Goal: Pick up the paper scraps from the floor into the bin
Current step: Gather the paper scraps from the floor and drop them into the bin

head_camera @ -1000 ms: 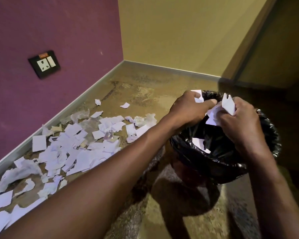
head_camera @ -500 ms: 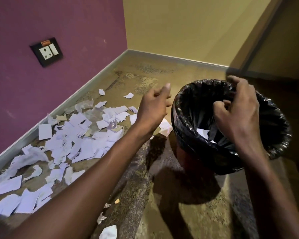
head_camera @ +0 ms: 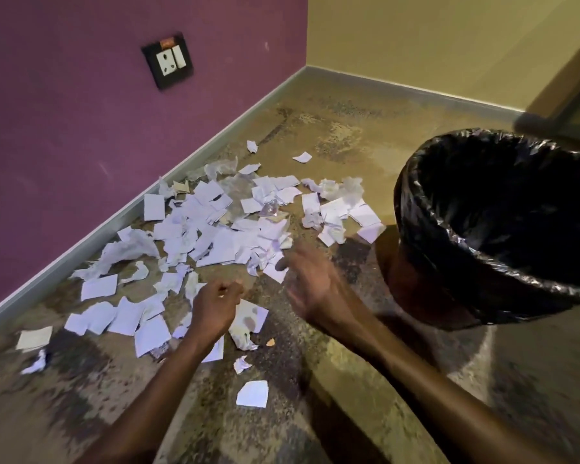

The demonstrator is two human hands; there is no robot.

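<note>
White paper scraps (head_camera: 215,229) are lying scattered over the speckled floor (head_camera: 332,135) in my head view, spreading from the purple wall's (head_camera: 81,145) skirting towards the bin (head_camera: 416,236). The bin, lined with a black bag (head_camera: 482,272), is standing at the right, just beside the nearest scraps. I am seeing my left hand (head_camera: 215,306) hovering low over a stained scrap (head_camera: 252,318), its grip curled nearly closed, though I cannot tell whether anything is pinched inside. My right hand (head_camera: 310,283) is blurring above the heap's near edge, fingers spread and its grip released, holding nothing. A lone scrap (head_camera: 253,393) is lying nearer me, between my forearms. A socket plate (head_camera: 167,60) is sitting on the purple wall.
</note>
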